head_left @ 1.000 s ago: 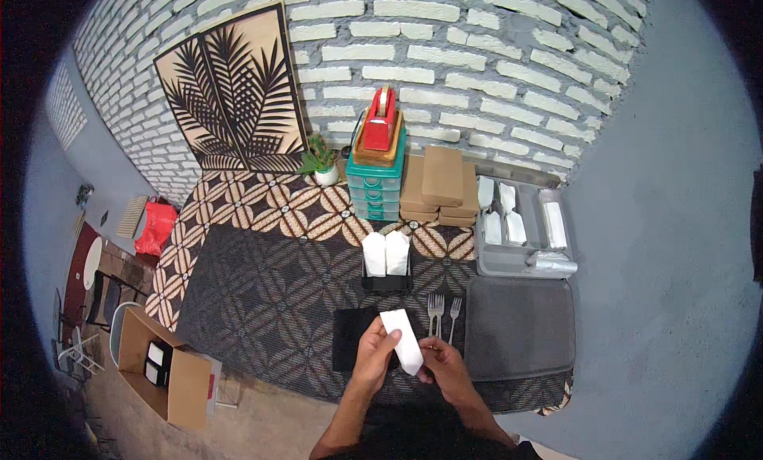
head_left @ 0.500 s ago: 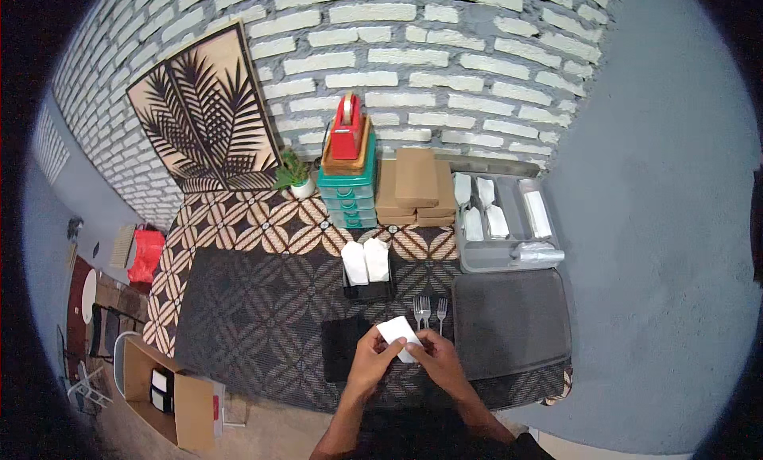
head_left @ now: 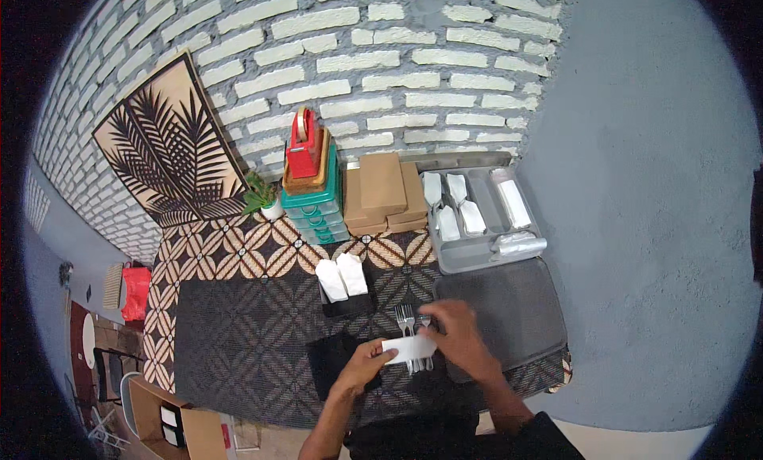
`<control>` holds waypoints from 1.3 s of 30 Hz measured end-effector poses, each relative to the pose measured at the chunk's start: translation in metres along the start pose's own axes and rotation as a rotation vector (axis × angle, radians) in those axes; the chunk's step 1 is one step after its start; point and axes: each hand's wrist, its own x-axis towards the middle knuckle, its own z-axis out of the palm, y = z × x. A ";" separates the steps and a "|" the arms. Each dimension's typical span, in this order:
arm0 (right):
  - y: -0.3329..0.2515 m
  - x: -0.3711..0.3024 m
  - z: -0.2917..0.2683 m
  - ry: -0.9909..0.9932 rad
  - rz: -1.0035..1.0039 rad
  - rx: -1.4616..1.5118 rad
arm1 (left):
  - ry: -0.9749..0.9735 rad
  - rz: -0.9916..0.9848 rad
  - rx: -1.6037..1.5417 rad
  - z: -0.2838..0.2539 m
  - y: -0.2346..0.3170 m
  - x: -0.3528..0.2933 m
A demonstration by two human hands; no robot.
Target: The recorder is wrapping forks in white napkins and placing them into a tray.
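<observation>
Both hands pinched a white folded napkin low in the frame, long axis left-right: left hand at its left end, right hand across forks

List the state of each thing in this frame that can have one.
White napkin: held flat by both hands over the forks.
Forks: lying on the table, partly covered.
Left hand: gripping the napkin's left end.
Right hand: pressing on the napkin's right end.
Black holder: upright, two white packets in it.
Grey tray: open, holding white rolls.
</observation>
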 end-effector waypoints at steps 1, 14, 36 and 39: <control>0.000 -0.001 0.003 0.003 0.002 0.002 | 0.152 0.005 -0.144 0.007 -0.002 0.005; 0.003 -0.038 0.060 0.241 0.992 0.985 | 0.373 0.079 -0.698 0.104 0.011 0.058; 0.290 0.090 0.036 0.109 0.862 0.382 | 0.442 0.078 -0.626 0.083 0.001 0.124; 0.309 0.102 0.058 0.070 0.928 0.367 | 0.481 0.058 -0.619 0.074 -0.005 0.123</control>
